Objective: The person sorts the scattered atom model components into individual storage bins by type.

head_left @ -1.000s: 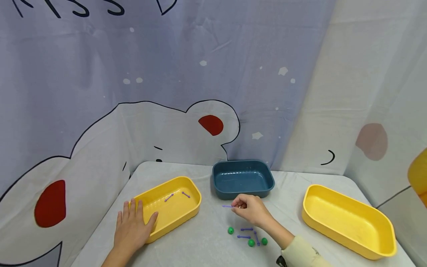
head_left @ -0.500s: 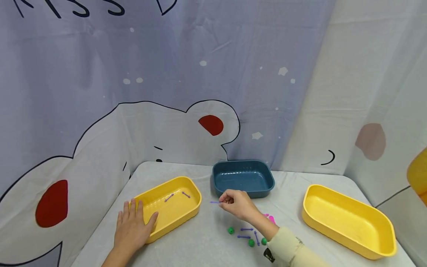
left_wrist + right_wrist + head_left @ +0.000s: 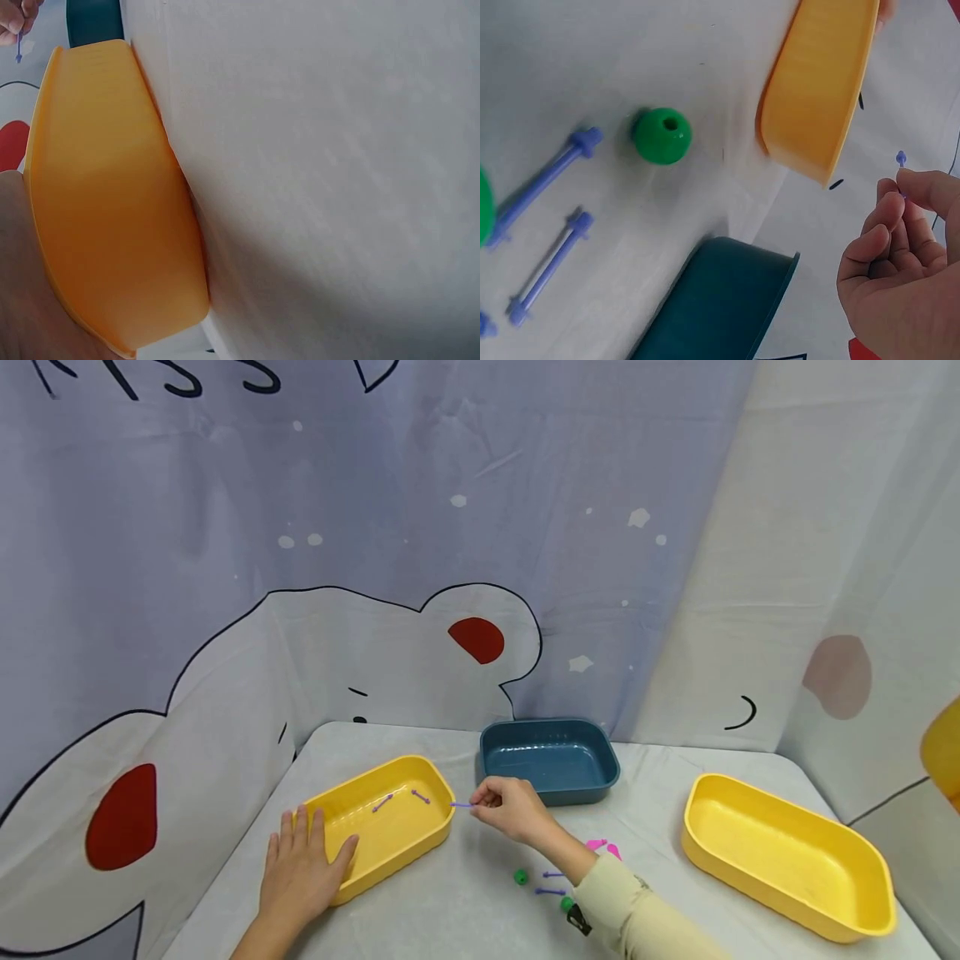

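Observation:
Thumb and fingertips of my right hand (image 3: 517,810) pinch one end of a thin purple connector rod (image 3: 462,804). Its free end points left and overlaps the right rim of the left yellow tray (image 3: 397,857) in the head view. In the right wrist view only a knobbed tip of this rod (image 3: 901,157) shows above the thumb. My left hand (image 3: 300,868) rests with straight, spread fingers over the tray's near left rim. Two more purple rods, one (image 3: 382,802) slanting and another (image 3: 421,797) farther right, lie inside that tray.
Behind my right hand stands a dark teal tray (image 3: 576,795). Another yellow tray (image 3: 780,891) is at the right. Under my right forearm lie green beads (image 3: 521,877), purple rods (image 3: 551,892) and pink pieces (image 3: 596,844), partly covered by the sleeve. A patterned cloth backs the table.
My right hand has moved left with the purple rod, from in front of the teal tray to the yellow tray's right rim. Pink pieces came into view behind the forearm. My left hand stayed put.

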A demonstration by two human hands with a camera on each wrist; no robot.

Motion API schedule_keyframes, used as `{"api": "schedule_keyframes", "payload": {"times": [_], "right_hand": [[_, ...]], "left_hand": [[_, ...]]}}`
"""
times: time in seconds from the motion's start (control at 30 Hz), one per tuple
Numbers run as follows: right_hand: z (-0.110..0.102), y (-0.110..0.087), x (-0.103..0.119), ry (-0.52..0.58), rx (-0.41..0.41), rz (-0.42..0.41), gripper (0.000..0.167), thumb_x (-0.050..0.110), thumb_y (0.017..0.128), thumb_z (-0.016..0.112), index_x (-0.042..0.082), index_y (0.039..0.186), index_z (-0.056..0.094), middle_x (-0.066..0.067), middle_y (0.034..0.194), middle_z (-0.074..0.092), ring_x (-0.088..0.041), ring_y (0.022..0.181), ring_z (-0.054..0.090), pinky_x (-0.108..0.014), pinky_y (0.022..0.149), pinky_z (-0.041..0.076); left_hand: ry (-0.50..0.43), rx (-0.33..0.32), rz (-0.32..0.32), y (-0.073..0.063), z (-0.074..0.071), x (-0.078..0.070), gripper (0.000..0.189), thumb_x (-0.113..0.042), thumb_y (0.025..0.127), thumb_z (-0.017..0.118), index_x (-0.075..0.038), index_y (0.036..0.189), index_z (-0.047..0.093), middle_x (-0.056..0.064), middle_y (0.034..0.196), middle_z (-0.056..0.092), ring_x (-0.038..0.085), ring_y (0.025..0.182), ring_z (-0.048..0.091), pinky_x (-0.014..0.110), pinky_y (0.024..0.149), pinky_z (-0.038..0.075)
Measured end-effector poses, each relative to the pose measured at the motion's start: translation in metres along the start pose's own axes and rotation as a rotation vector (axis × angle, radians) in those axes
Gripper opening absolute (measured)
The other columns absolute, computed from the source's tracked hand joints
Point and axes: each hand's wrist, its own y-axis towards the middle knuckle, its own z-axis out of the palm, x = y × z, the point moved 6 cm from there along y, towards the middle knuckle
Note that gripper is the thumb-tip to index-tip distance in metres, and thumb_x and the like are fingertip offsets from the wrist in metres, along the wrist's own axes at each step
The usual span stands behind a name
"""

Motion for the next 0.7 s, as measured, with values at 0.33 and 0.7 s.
{"api": "schedule_keyframes", "payload": {"times": [0.33, 0.7], "right_hand": [[0.014, 0.017, 0.008, 0.008, -0.010, 0.031, 0.004, 0.014, 0.089, 0.077, 0.014, 0.090, 0.074, 0.007, 0.078, 0.064, -0.011, 0.073, 0.056, -0.021, 0.063, 0.049], [0.034, 0.038, 0.012, 0.033, -0.009, 0.075, 0.005, 0.016, 0.090, 0.077, 0.015, 0.087, 0.073, 0.006, 0.077, 0.064, -0.011, 0.073, 0.055, -0.021, 0.063, 0.049]], "left_hand": [[-0.002, -0.005, 0.002, 0.000, 0.001, 0.000, 0.096, -0.067, 0.101, 0.038, 0.012, 0.154, 0.025, 0.037, 0.162, 0.008, 0.055, 0.149, 0.002, 0.069, 0.118, 0.003], [0.000, -0.022, 0.002, -0.001, 0.000, 0.000, 0.094, -0.064, 0.101, 0.040, 0.012, 0.153, 0.027, 0.037, 0.161, 0.011, 0.055, 0.150, 0.003, 0.068, 0.119, 0.004]]}}
